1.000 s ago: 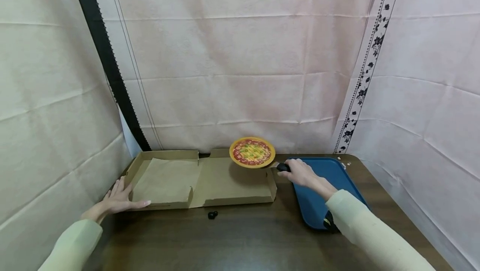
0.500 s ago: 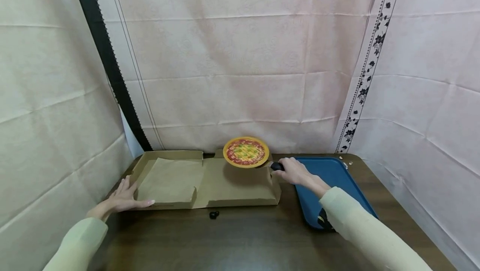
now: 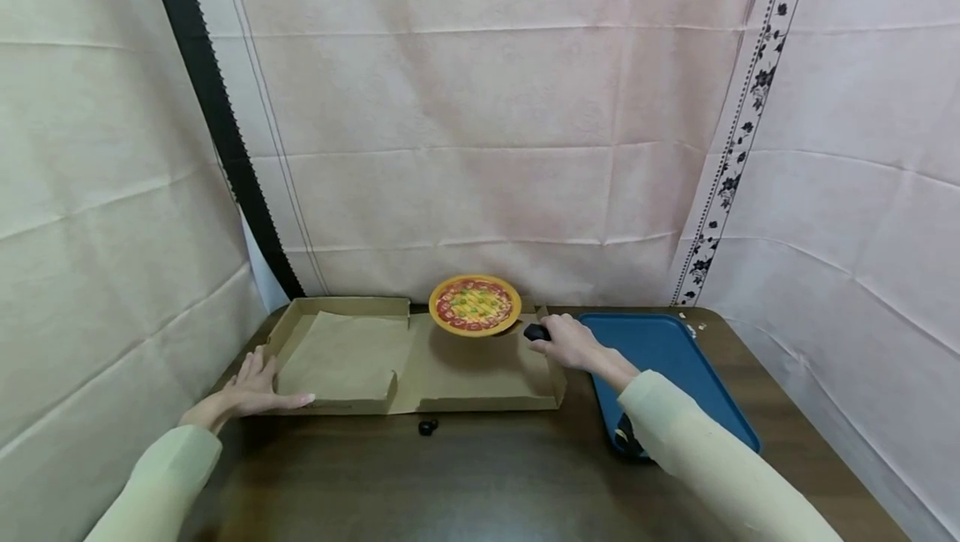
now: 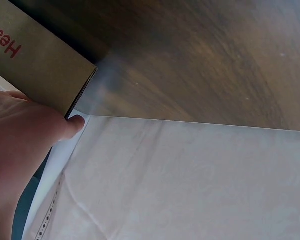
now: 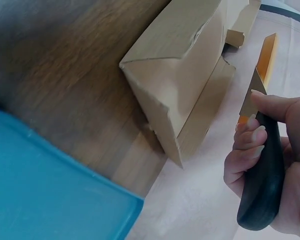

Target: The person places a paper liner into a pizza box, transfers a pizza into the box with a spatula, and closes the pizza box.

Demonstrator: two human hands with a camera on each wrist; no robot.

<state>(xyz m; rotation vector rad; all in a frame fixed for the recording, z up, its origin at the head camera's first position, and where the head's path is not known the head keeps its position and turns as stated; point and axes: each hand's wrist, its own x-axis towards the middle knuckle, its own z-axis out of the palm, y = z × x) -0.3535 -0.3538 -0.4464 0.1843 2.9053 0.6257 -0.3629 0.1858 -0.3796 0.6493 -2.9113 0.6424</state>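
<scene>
My right hand (image 3: pixel 573 342) grips the black handle (image 5: pixel 265 180) of a server with a flat metal blade (image 5: pixel 250 97). On that blade rides a round toy-like pizza (image 3: pixel 475 306) with a yellow rim, held above the right half of an open cardboard pizza box (image 3: pixel 480 383). The pizza's shadow falls on the box below it. My left hand (image 3: pixel 243 392) rests against the box's left front corner, fingers spread along the side and thumb along the front edge. In the left wrist view, the box's front wall (image 4: pixel 45 60) carries red lettering. The pizza hides much of the blade.
A sheet of brown paper (image 3: pixel 345 354) lies in the box's left half. To the right is a blue tray (image 3: pixel 675 367) with a black and yellow item (image 3: pixel 626 434) on it, partly behind my sleeve. A small black object (image 3: pixel 427 427) lies before the box. Fabric walls surround the table.
My right hand has carried the pizza on the server leftward, further over the box's right half. My left hand stays at the box corner.
</scene>
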